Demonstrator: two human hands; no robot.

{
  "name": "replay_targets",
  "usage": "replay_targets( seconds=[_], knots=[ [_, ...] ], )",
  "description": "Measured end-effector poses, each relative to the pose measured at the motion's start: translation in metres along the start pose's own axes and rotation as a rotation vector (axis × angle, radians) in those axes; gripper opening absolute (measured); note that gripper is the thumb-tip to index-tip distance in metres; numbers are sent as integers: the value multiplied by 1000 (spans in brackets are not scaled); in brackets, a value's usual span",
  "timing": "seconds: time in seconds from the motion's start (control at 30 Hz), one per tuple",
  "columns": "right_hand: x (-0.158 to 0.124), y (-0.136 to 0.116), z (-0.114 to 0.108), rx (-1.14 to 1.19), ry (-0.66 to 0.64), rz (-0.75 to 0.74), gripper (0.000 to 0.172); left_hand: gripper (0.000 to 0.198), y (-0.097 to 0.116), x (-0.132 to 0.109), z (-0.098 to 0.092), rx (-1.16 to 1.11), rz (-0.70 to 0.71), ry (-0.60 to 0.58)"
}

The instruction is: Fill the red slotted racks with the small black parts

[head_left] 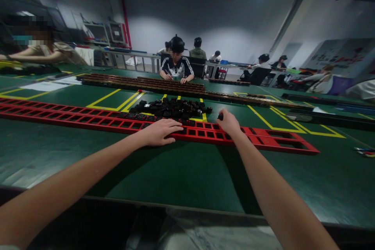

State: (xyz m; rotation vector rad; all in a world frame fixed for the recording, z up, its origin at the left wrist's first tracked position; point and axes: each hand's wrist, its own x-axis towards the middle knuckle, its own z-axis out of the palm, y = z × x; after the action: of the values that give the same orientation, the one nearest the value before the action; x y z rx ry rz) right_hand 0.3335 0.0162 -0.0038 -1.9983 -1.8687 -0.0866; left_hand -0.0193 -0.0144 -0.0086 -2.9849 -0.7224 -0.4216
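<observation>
A long red frame with rows of square openings lies across the table in front of me. Several of its openings, left of the middle, are filled with black square parts. My left hand rests flat on the frame with its fingers stretched out. Over the frame's far edge, to the right, my right hand pinches a small black part; its exact kind is too small to make out. Just beyond the frame is a heap of loose black parts.
Long dark brown-edged strips lie stacked behind the heap. Yellow tape lines mark the green table. Coloured wires lie at the right edge. A person works across the table; another sits at the far left.
</observation>
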Motion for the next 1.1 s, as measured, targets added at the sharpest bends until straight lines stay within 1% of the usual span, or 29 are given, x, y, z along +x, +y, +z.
replay_targets(
  seconds=[0.13,0.33,0.53,0.87,1.1],
  knots=[
    [-1,1,0,13,49,-18,39,52,0,0,-1,7,1,-9],
    [1,5,4,60,70,-44,32,50,0,1,1,-6,11,17],
    [2,7,8,82,99,-78,36,51,-1,0,1,1,5,6],
    [0,4,4,94,77,-71,46,50,0,1,1,0,8,7],
    [3,7,7,72,81,-104,40,52,-1,0,1,1,-2,-5]
  ],
)
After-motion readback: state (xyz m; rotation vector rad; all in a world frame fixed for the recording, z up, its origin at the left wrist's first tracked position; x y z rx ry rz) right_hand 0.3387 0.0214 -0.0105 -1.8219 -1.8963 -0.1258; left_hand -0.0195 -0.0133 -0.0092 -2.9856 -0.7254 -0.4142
